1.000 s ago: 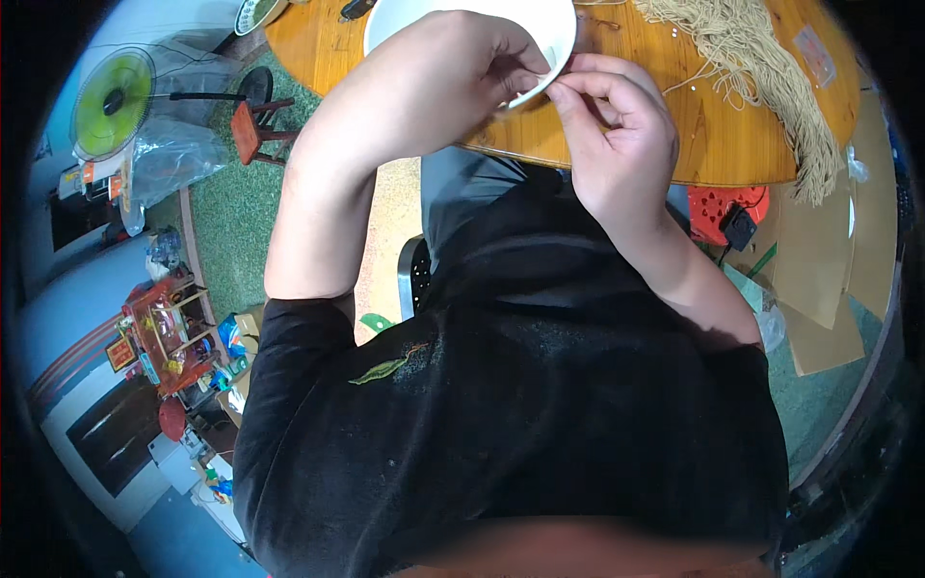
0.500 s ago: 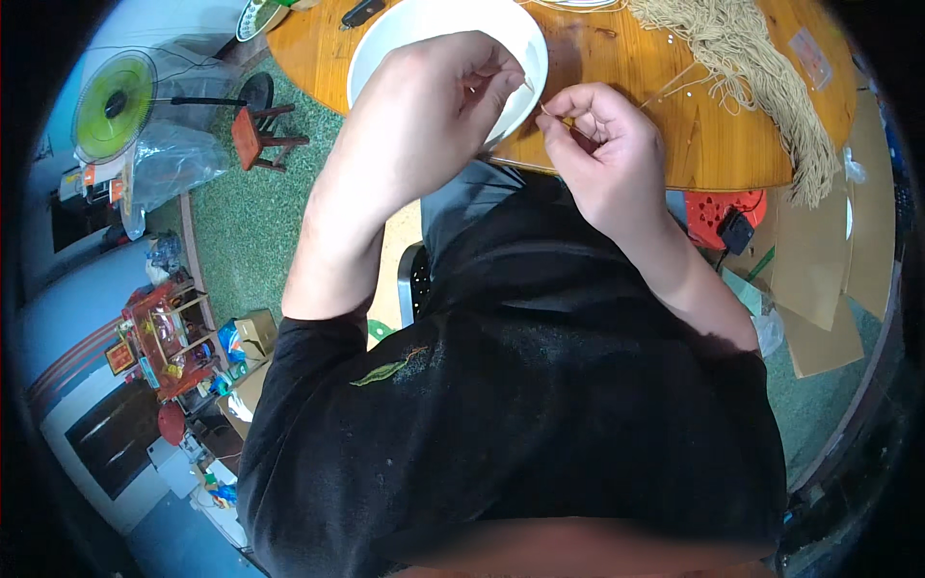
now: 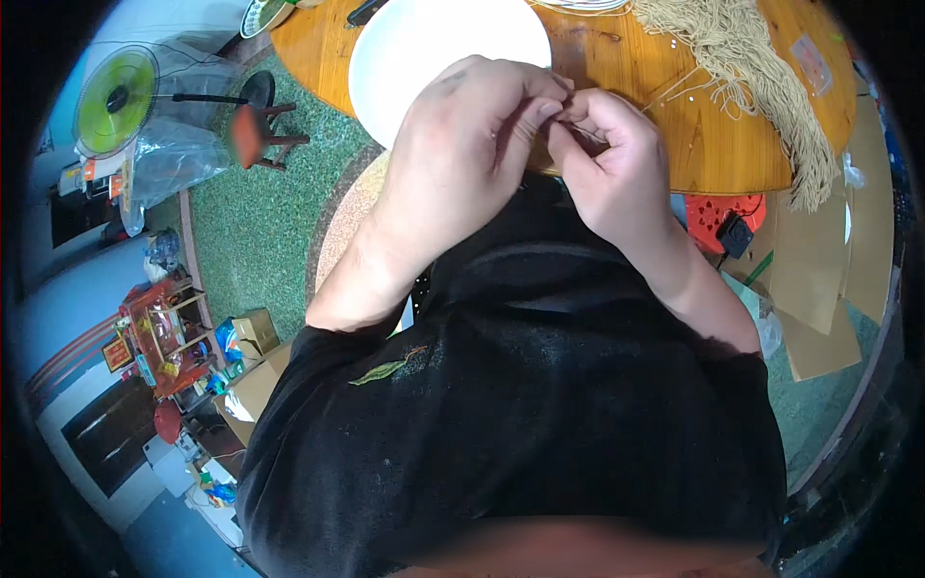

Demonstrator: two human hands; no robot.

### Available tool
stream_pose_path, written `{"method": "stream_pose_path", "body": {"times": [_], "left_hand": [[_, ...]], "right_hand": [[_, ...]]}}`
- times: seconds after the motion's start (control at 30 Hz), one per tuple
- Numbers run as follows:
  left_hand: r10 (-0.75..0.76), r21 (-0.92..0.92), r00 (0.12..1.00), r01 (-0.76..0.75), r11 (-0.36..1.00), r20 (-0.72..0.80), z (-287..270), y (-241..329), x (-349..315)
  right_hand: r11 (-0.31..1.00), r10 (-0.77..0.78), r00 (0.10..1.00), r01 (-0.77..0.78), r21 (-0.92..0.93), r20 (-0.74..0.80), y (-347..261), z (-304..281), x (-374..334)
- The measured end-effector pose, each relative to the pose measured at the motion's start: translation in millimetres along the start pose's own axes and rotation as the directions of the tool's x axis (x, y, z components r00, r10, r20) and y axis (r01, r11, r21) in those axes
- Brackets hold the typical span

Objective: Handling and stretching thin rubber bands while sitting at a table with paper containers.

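Note:
My left hand (image 3: 467, 140) is closed in a pinch over the near edge of a large white basin (image 3: 400, 58). Whatever sits between its fingertips is too small and hidden to name. Fingertip to fingertip with it, my right hand (image 3: 621, 159) is also closed, pinching a thin beige cord (image 3: 672, 91). From behind that hand the cord runs toward a thick bundle of beige cords (image 3: 747, 63), which lies on the table and hangs over its near right edge.
The wooden table (image 3: 713, 164) carries a few tiny white bits, a clear plastic packet (image 3: 811, 65), a stack of white rims (image 3: 583, 5) and a dark object (image 3: 366, 12). A red stool (image 3: 708, 214) stands below; a green fan (image 3: 116, 99) and small stool (image 3: 249, 137) are left.
My left hand has moved right and slightly down, so its fingertips now meet those of my right hand. The gap between them has closed. My right hand has barely moved.

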State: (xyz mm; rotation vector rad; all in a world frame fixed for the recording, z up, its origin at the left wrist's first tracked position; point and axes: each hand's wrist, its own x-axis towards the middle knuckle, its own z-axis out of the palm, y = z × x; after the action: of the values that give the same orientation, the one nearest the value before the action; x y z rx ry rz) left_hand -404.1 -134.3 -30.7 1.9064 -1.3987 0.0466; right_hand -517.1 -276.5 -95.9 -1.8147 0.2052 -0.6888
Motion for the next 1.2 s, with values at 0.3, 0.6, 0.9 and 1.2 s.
{"method": "stream_pose_path", "body": {"times": [0.3, 0.6, 0.9, 1.2], "left_hand": [[-0.297, -0.255, 0.954, 0.297, 0.920, 0.038, -3.4, -4.3, 1.9], [-0.017, -0.100, 0.996, 0.026, 0.995, 0.084, -12.1, -10.9, 8.5], [-0.172, -0.216, 0.985, 0.171, 0.961, 0.012, -8.4, -8.4, 6.6], [-0.157, -0.204, 0.983, 0.173, 0.964, 0.093, -13.8, -11.7, 11.3]], "right_hand": [[0.926, -0.024, 0.948, 0.141, -0.350, 0.318, -39.3, -57.9, 25.1], [0.673, -0.463, 0.803, 0.594, -0.440, 0.376, -52.3, -62.7, 57.1], [0.718, -0.455, 0.815, 0.574, -0.394, 0.357, -51.6, -61.2, 62.1], [0.411, -0.846, 0.484, 0.860, 0.304, -0.226, -5.0, -12.8, 101.5]]}}
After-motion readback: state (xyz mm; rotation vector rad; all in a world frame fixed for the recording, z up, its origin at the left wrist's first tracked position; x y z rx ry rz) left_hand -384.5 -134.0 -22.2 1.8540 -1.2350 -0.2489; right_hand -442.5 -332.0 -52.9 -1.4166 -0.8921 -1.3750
